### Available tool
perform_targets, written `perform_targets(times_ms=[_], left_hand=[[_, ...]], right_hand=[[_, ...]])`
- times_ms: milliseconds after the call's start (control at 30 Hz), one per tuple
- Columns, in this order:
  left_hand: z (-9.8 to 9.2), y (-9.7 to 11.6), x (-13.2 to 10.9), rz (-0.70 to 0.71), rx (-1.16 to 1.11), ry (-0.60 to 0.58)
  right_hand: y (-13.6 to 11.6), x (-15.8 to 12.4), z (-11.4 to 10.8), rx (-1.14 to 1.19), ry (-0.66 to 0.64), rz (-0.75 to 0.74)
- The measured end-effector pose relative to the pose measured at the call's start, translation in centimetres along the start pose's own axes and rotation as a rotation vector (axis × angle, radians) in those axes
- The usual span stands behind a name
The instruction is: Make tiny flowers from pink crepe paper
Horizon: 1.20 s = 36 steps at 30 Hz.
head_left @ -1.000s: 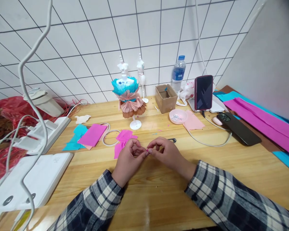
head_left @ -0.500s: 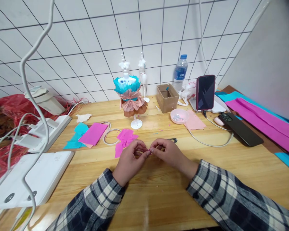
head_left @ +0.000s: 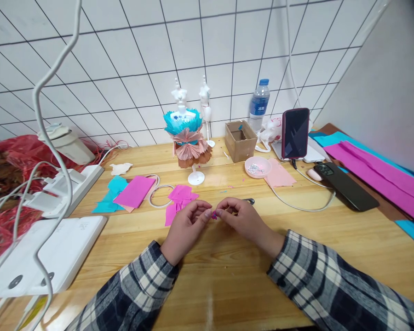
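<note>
Between my two hands, over the middle of the wooden table, is a small scrunched piece of magenta paper point(head_left: 214, 214). My left hand point(head_left: 188, 230) pinches it from the left between thumb and fingertips. From the other side, my right hand point(head_left: 241, 218) grips it with thumb and forefinger. Loose magenta paper pieces point(head_left: 179, 198) lie just beyond my left hand. A dark-handled tool point(head_left: 250, 201), mostly hidden, pokes out behind my right hand. Farther back stands a white mannequin figure point(head_left: 181, 99) dressed in blue, pink and brown ruffled paper.
A second white figure point(head_left: 205, 103), a cardboard box point(head_left: 240, 141) and a water bottle point(head_left: 260, 103) stand along the wall. A pink dish point(head_left: 257, 167) holds small beads. Phones point(head_left: 347, 186), cables and folded coloured paper point(head_left: 382, 170) lie right; a power strip point(head_left: 74, 191) sits left.
More of the small magenta paper now shows between my fingertips. Both hands stay in nearly the same place, and the whole view has shifted very slightly.
</note>
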<state>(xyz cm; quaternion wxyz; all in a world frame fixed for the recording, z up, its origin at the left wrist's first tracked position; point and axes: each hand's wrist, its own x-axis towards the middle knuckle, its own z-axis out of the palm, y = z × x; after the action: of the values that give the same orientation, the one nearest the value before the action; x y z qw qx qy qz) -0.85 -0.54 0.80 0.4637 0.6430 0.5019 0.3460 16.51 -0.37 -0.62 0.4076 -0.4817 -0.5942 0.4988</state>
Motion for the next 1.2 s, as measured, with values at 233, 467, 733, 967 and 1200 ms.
perform_targets(times_ms=[233, 467, 733, 967, 1200], left_hand=[[0.12, 0.25, 0.0, 0.029, 0.082, 0.006], [-0.16, 0.19, -0.03, 0.122, 0.253, 0.019], [-0.61, -0.17, -0.22, 0.299, 0.378, 0.089], [-0.47, 0.08, -0.2, 0.254, 0.33, 0.108], [-0.47, 0.32, -0.08, 0.185, 0.283, 0.099]], right_hand=[[0.16, 0.01, -0.12, 0.12, -0.016, 0.023], [-0.21, -0.18, -0.22, 0.042, 0.009, -0.003], [0.05, -0.18, -0.48, 0.163, -0.065, -0.037], [-0.08, -0.14, -0.44, 0.099, -0.058, -0.022], [-0.14, -0.15, -0.45, 0.014, -0.049, -0.056]])
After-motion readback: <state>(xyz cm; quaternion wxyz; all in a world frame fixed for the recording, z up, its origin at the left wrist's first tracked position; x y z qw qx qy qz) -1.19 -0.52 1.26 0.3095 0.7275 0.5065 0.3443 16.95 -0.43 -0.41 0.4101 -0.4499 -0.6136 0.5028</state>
